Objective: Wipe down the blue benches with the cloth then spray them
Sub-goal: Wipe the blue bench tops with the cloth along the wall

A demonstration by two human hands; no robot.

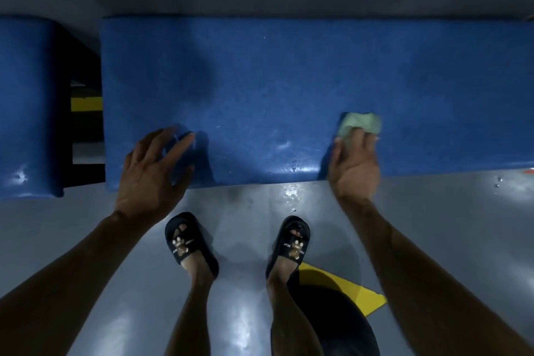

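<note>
A long blue bench [289,81] runs across the view in front of me, wet and shiny near its front edge. A second blue bench [26,101] stands to its left, across a dark gap. My right hand [354,165] presses a pale green cloth [359,124] flat onto the long bench near its front edge, fingers on top of the cloth. My left hand [153,170] rests on the same bench's front left corner, fingers spread, with nothing in it. No spray bottle is in view.
The grey floor [115,240] is glossy, with water drops [291,193] below the bench edge. My feet in black slippers [185,243] stand close to the bench. A yellow floor marking [349,289] lies by my right foot. A yellow strip [86,102] shows in the gap.
</note>
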